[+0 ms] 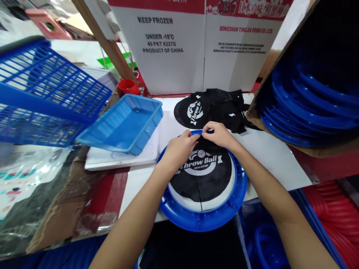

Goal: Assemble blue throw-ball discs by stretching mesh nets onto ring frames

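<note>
A blue plastic ring [202, 221] lies at the table's front edge. Inside it is a round black mesh piece [200, 183] printed "Throw Ball", with a white gap along its lower edge. At the ring's far side, my left hand [183, 146] pinches the mesh edge, fingers closed. Close beside it, my right hand [217, 134] has thumb and fingertips pressed together at the same edge. Whatever else the fingertips cover is hidden. Just beyond the hands, more black mesh pieces [193, 112] lie in a loose pile.
A light-blue tray [120, 123] sits left on a white slab, beside a blue basket [42, 89] and a red cup [129, 86]. White cartons [168, 67] stand behind. At right, a tilted carton holds several blue rings [305, 108]. Red parts [333, 216] lie lower right.
</note>
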`<state>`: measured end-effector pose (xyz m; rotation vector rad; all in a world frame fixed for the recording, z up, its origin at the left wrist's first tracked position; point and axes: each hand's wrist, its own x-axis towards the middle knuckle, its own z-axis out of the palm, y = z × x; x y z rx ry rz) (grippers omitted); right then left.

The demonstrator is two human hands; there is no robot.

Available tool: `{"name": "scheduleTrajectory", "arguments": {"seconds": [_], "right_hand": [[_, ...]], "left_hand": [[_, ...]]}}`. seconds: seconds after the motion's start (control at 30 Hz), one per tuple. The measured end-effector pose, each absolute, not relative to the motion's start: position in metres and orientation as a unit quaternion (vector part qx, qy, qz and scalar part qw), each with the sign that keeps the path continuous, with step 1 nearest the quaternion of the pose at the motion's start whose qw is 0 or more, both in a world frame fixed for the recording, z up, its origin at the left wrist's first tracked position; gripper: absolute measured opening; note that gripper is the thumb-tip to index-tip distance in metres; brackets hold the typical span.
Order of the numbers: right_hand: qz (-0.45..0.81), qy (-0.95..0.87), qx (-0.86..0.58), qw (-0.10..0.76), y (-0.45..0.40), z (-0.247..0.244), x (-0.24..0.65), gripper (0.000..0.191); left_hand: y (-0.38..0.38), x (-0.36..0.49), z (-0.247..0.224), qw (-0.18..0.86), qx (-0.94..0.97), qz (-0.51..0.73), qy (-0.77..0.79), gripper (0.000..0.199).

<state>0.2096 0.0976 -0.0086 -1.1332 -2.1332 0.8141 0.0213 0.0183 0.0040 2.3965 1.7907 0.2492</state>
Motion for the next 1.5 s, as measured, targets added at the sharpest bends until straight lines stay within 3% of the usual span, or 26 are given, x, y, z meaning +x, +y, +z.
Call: {"name": "scheduleTrajectory", "arguments": {"seconds": [0.17, 0.3, 0.53, 0.6, 0.73, 0.8, 0.9, 1.17, 1.27, 1.33, 1.4, 1.5], "right_hand": [[0.254, -0.829, -0.435, 0.242, 0.097, -0.008, 0.204, 0.019], [0.245, -0.845, -0.406, 0.246, 0.095, -0.008, 0.212, 0.008], [0.179, -0.854, -0.408, 0.270, 0.027, 0.023, 0.258, 0.025], [0.161, -0.830, -0.436, 0.310, -0.022, 0.026, 0.265, 0.023], [0.150, -0.786, -0.484, 0.355, -0.116, 0.004, 0.260, 0.021], [0.149, -0.768, -0.503, 0.367, -0.142, -0.013, 0.250, 0.021], [0.151, -0.748, -0.534, 0.364, -0.152, -0.030, 0.236, 0.021], [0.152, -0.774, -0.530, 0.310, -0.134, -0.017, 0.216, 0.020], [0.157, -0.779, -0.515, 0.320, -0.130, -0.019, 0.210, 0.021], [0.156, -0.768, -0.516, 0.346, -0.128, -0.023, 0.209, 0.021], [0.152, -0.762, -0.505, 0.375, -0.127, -0.026, 0.212, 0.018], [0.131, -0.775, -0.455, 0.418, -0.129, -0.030, 0.222, 0.017]], "left_hand": [[0.018, 0.024, 0.008, 0.062, 0.796, 0.050, 0.600, 0.035], [0.015, 0.019, 0.016, 0.060, 0.798, 0.034, 0.598, 0.037], [-0.011, 0.005, 0.026, 0.044, 0.808, 0.085, 0.581, 0.036], [-0.031, 0.007, 0.024, 0.083, 0.836, 0.083, 0.535, 0.033], [-0.071, 0.014, 0.016, 0.230, 0.871, 0.053, 0.431, 0.048], [-0.083, 0.015, 0.013, 0.247, 0.867, 0.065, 0.429, 0.037], [-0.092, 0.014, 0.010, 0.250, 0.866, 0.099, 0.421, 0.010], [-0.116, 0.023, 0.007, 0.283, 0.803, 0.245, 0.463, 0.023], [-0.123, 0.027, 0.004, 0.276, 0.797, 0.269, 0.465, 0.017], [-0.126, 0.029, -0.002, 0.251, 0.807, 0.283, 0.454, 0.024], [-0.128, 0.030, -0.010, 0.203, 0.814, 0.315, 0.443, 0.029], [-0.133, 0.027, -0.024, 0.128, 0.805, 0.406, 0.414, 0.022]]}}
